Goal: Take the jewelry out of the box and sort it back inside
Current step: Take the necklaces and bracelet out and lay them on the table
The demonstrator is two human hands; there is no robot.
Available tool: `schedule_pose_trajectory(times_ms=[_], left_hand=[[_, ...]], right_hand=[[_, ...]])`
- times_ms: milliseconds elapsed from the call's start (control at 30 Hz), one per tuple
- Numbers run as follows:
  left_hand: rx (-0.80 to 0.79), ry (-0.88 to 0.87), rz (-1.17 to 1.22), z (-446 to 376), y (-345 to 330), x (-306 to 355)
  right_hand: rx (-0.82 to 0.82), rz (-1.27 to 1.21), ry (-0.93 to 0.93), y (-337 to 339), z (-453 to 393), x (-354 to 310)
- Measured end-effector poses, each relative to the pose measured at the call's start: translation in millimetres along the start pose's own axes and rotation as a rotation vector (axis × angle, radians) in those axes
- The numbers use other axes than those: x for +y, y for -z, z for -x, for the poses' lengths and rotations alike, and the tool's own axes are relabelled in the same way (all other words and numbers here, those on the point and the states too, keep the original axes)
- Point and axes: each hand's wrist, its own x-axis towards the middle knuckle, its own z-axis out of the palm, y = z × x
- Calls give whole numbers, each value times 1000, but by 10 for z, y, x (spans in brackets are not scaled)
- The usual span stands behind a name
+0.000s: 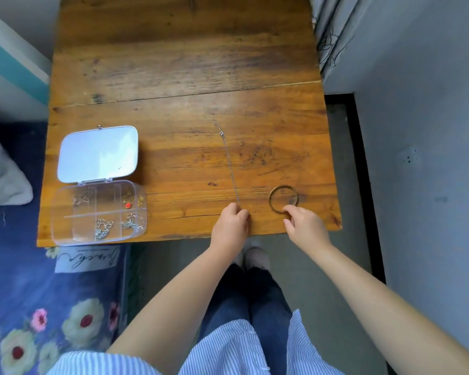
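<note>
L hand [231, 220] pinches chain [229, 163], R hand [303, 224] touches bangle [283, 198]

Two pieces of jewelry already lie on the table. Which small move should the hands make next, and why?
Probably let go of both pieces and reach the left hand to the open box. The chain lies stretched out and the gold bangle lies flat under the right hand, so both look placed, while several compartments hold jewelry not yet taken out.

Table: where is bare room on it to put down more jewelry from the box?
The whole far half of the table is bare, and so is the strip between the open box and the thin chain. The near right corner is crowded: left hand on the chain's end, right hand at the gold bangle.
</note>
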Motion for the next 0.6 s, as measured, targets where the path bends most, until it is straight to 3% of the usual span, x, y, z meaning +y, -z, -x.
schedule_pose_trajectory(times_ms=[133,300,500,600], left_hand=[[-55,-21,-108,80,30,25],[-2,43,-44,319,244,-219],[261,81,23,732,841,-1033],[399,174,-182,843,1145,-1577]], right_hand=[[-29,59,6,26,23,-32],[-16,93,97,0,27,-358],[-122,9,267,-239,-54,-1312],[-156,17,363,-403,-100,-1857]])
